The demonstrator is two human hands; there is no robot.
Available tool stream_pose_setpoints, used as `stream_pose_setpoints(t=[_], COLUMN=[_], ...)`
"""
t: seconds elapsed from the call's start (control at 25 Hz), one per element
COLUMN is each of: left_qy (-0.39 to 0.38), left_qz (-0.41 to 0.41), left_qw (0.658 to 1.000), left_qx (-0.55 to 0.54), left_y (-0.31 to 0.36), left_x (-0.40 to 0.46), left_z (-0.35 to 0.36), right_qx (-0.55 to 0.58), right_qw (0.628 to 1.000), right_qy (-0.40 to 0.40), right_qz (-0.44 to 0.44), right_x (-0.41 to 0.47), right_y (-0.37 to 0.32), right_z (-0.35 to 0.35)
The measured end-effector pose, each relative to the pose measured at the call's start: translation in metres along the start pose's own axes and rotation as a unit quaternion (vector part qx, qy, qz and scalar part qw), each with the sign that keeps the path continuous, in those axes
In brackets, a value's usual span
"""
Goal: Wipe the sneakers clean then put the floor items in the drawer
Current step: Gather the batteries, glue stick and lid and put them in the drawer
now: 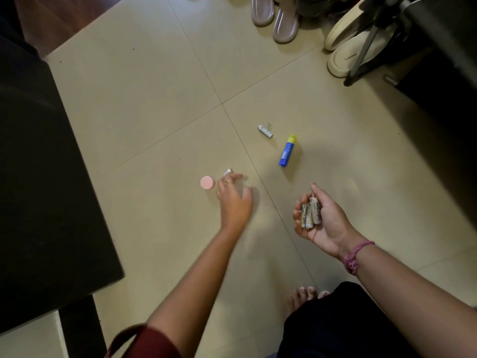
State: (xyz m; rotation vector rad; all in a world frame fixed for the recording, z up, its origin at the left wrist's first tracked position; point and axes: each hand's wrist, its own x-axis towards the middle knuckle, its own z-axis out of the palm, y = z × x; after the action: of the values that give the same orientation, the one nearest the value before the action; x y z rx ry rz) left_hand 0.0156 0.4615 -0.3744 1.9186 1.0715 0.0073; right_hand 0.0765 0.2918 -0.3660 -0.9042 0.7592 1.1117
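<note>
A person's bare foot (pixel 304 297) shows at the bottom edge on a pale tiled floor (pixel 144 104). The right hand (pixel 318 218), palm up with a pink band on the wrist, curls its fingers around a bundle of batteries (pixel 311 214). The left hand (pixel 233 200) reaches forward, palm down, fingertips touching a single battery (pixel 227 172) on the floor; whether it grips is unclear. Just beside it stands a pink round container (pixel 207 182). Farther out lie a blue glue stick (pixel 287 150) with a yellow cap and another battery (pixel 265 132). Cream sneakers (pixel 353 50) and sandals (pixel 275 18) sit at the far edge.
</note>
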Motion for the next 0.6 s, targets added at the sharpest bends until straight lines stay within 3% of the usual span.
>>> stream_pose_setpoints(t=[0.08,0.16,0.24,0.44,0.6], left_qy=[-0.067,-0.162,-0.215,-0.140,-0.122], left_qz=[-0.006,-0.002,-0.012,0.042,0.038], left_qw=[0.983,0.933,0.892,0.871,0.890], left_qx=[0.169,0.322,0.398,0.470,0.439], left_y=[-0.021,-0.035,-0.036,-0.034,-0.036], left_x=[0.035,0.054,0.065,0.079,0.082], left_z=[-0.005,-0.005,-0.003,0.004,0.011], right_qx=[0.000,0.007,0.008,0.013,0.031], right_qw=[1.000,1.000,1.000,1.000,0.999], right_qy=[-0.001,0.006,0.008,0.005,0.015], right_qz=[0.008,0.015,0.020,0.027,0.021], right_x=[-0.001,0.000,0.002,0.007,0.003], right_y=[0.002,0.006,0.007,0.010,0.007], right_z=[-0.011,-0.021,-0.023,-0.027,-0.038])
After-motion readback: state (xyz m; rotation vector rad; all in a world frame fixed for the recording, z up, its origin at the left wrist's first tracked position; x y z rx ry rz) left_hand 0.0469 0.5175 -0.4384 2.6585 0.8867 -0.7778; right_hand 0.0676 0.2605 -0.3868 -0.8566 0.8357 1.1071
